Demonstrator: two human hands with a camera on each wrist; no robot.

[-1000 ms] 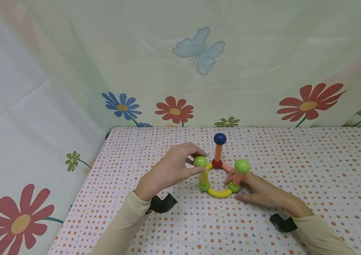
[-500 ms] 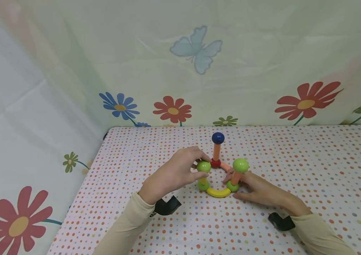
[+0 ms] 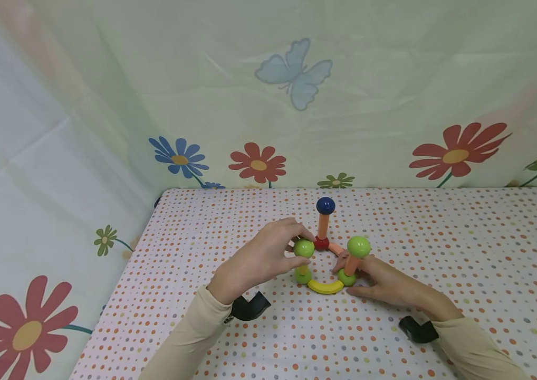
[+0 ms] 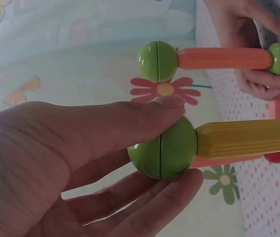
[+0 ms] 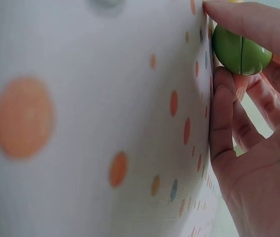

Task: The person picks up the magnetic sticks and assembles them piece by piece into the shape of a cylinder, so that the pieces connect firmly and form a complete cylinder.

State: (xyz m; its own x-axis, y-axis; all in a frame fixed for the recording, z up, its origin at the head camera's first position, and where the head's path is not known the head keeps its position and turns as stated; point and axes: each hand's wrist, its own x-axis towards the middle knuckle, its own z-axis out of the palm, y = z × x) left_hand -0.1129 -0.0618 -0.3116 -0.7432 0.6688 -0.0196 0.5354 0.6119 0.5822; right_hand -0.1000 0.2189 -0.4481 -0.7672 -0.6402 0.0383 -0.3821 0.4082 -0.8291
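Above the left end of a yellow curved bar (image 3: 325, 287) on a dotted tabletop (image 3: 439, 227), the left hand (image 3: 264, 250) pinches a green top ball (image 3: 304, 248) on a yellow rod (image 4: 248, 138). At the bar's right end, the right hand (image 3: 384, 281) grips a green base ball (image 3: 346, 277) beneath an orange rod (image 4: 225, 58); beyond the bar stands a blue-topped rod (image 3: 323, 227).

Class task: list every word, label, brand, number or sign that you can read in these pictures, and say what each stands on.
None: no readable text shows anywhere.
Toy pieces, such as the yellow stick and blue ball: no lettering shows.
Backdrop: pictures only, flowers and butterflies.
Table cover: dots only.
Black wrist devices: any marking is too small to read.
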